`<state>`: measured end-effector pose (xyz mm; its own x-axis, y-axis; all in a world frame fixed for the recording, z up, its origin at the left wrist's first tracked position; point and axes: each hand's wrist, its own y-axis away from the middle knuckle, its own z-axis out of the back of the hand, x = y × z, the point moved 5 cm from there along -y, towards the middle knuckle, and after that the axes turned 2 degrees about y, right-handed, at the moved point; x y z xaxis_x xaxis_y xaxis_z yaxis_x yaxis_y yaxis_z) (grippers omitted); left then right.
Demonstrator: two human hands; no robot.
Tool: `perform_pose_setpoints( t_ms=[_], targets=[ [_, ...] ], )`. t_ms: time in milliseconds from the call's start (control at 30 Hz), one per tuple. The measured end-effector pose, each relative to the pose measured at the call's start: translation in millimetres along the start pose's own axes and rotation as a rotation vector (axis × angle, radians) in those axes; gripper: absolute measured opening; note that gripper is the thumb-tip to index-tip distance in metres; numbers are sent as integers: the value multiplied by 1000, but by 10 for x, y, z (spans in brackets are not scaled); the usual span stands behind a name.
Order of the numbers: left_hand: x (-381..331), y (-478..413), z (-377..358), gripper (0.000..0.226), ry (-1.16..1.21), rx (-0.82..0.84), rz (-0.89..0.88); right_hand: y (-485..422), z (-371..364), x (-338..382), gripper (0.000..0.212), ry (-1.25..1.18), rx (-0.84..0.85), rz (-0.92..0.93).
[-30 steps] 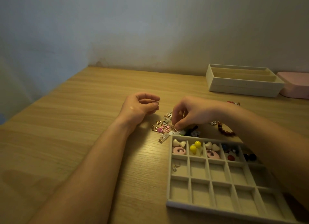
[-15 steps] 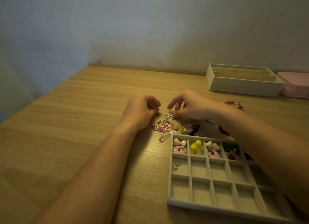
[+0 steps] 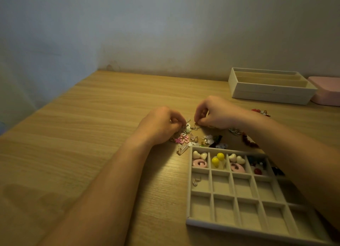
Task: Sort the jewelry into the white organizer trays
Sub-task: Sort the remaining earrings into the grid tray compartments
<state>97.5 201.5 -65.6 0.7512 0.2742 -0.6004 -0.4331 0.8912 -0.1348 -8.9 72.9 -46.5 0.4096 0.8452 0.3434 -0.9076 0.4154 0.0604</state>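
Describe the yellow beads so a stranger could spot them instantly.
Find the white grid tray on the wooden table, nearest the person. In its far row, second compartment from left, lie two yellow balls. Neighbouring compartments hold cream hearts and pink rings instead.

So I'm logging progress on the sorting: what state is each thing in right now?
Left hand, fingers curled, pinching a pale earring.
Right hand, pinching a small earring hook.
Loose jewelry pile, unsorted on the table.
Grid tray, top row filled, one charm below, other visible cells empty.
Long tray, no jewelry visible inside.
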Motion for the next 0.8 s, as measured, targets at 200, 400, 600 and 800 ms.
perform_pose_setpoints(
  t_ms=[200, 400, 600, 800],
  targets=[
    [77, -24, 12, 33, 5, -39, 90, 52, 55, 51, 19, -52, -78, 10],
    [159, -38, 43, 29, 119, -97, 90, 38, -123, 257, 13, -29, 6, 96],
    [41, -9, 14, 32, 66, 29, 65, 60, -85, 159, 10, -58, 34, 45],
    [28, -9, 13, 14, -48, 14, 26, 77, -68, 89, 11, -79, 123, -12]
  ],
)
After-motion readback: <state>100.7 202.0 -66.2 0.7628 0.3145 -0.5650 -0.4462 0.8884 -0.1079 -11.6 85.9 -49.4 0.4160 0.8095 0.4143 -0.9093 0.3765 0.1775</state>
